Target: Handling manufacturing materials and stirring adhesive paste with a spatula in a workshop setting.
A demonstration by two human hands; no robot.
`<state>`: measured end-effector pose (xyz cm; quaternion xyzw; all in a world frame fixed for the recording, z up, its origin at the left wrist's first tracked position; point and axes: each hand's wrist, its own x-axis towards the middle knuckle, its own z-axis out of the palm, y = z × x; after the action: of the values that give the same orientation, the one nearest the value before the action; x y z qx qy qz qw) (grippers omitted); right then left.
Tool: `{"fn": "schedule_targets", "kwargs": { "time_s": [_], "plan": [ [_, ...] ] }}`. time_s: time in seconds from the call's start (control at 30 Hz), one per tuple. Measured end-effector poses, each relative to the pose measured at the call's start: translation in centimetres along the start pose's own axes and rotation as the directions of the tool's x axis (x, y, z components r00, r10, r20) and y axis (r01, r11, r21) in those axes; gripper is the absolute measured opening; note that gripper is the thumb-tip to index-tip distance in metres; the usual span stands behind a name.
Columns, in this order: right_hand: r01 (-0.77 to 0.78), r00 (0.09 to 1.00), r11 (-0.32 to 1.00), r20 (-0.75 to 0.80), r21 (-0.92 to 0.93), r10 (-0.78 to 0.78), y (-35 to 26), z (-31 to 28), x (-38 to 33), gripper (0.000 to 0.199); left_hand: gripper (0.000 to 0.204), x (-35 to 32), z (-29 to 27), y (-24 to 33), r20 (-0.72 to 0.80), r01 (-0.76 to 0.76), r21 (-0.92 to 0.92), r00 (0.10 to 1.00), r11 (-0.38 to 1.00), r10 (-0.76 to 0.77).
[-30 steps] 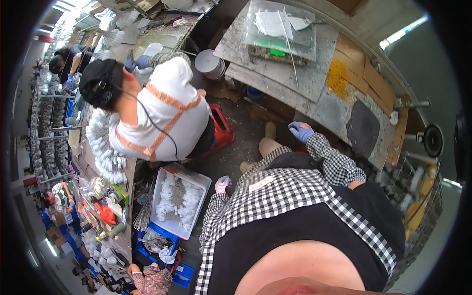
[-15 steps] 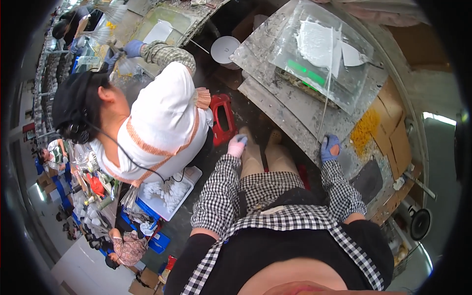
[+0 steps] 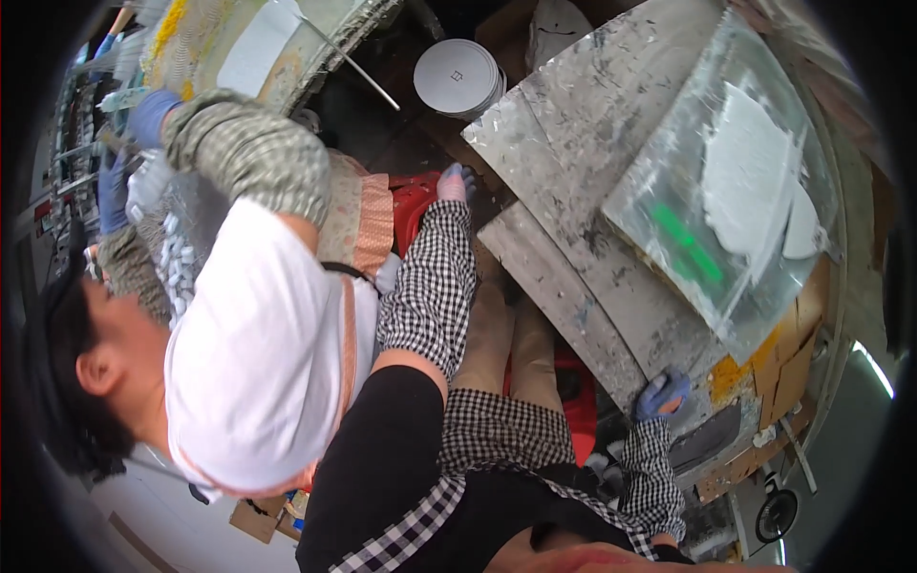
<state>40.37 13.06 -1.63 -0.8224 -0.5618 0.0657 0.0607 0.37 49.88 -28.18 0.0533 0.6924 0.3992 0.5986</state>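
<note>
My left hand, in a glove with a pink back and bluish fingertips, hangs over the floor beside a red stool. Its fingers are curled, and nothing shows in them. On the near edge of the grey, stained worktable rests my right hand in a blue glove. Those fingers are bent in, so whatever they might hold is hidden. Beyond that hand lies a tilted glass sheet, carrying a white paste patch and a smaller white piece. A bright green strip shows on the glass.
A co-worker in a white top sits close on my left, gloved hands at another bench. A white round bucket stands on the floor ahead. Yellow bits and cardboard lie at the table's right side.
My left arm has reached forward, away from my lap, toward the red stool. My view has shifted and turned; the right hand stays at the table edge. The co-worker appears nearer.
</note>
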Motion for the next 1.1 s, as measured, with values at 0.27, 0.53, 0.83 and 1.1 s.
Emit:
{"fn": "schedule_targets", "kwargs": {
  "time_s": [0.27,0.53,0.83,1.1],
  "plan": [
    [0.125,0.984,0.99,-0.138,0.068,-0.115,-0.8,0.6,0.6,0.025,0.083,7.6,4.3,5.2,0.087,0.081,-0.311,0.995,0.947,-0.057],
    [0.067,0.993,0.997,-0.095,0.04,-0.063,-0.3,1.0,0.2,0.029,0.093,8.3,6.1,8.9,0.063,0.098,-0.433,0.995,0.896,-0.079],
    [0.07,0.992,0.997,-0.107,0.034,-0.066,-0.4,0.7,0.5,0.029,0.089,8.0,4.6,10.0,-0.173,0.169,-0.358,0.954,0.918,-0.243],
    [-0.01,0.997,0.998,-0.077,0.063,0.015,0.2,1.5,-0.1,0.034,0.085,10.1,5.9,8.4,0.025,0.139,-0.54,0.989,0.83,-0.149]
  ]
}}
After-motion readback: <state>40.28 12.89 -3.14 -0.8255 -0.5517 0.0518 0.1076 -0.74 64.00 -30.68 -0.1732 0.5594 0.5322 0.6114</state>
